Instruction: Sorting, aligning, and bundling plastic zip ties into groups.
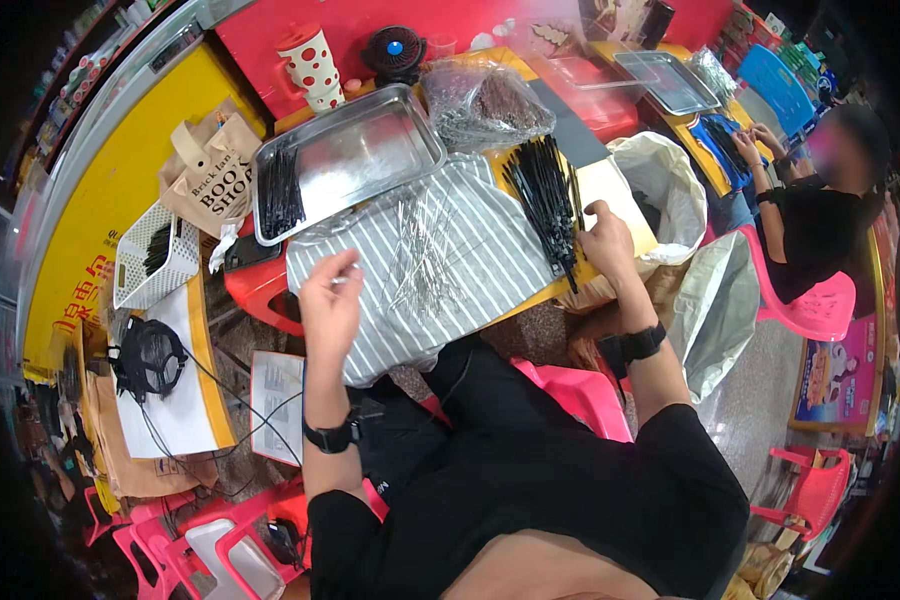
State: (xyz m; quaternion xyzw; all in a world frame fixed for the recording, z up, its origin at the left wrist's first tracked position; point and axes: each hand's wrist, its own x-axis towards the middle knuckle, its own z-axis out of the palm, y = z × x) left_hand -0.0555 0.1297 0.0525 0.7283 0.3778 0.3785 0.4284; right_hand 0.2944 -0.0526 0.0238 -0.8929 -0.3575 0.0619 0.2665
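Observation:
My left hand is raised over the left edge of a grey-and-white striped cloth, fingers curled together; a small pale bit shows at the fingertips, too small to name. Thin silvery wire-like pieces lie scattered across the middle of the cloth. To their right is a thick bundle of long, thin black strips. My right hand is beside the bundle's right side, its fingers bent in toward the strips; whatever it grips is hidden. Behind the cloth, a metal tray holds more black strips at its left end.
Behind the tray stand a red-dotted cup and a small black fan. A clear plastic bag lies near the bundle. At left is a white basket; at right, white sacks and another person at work.

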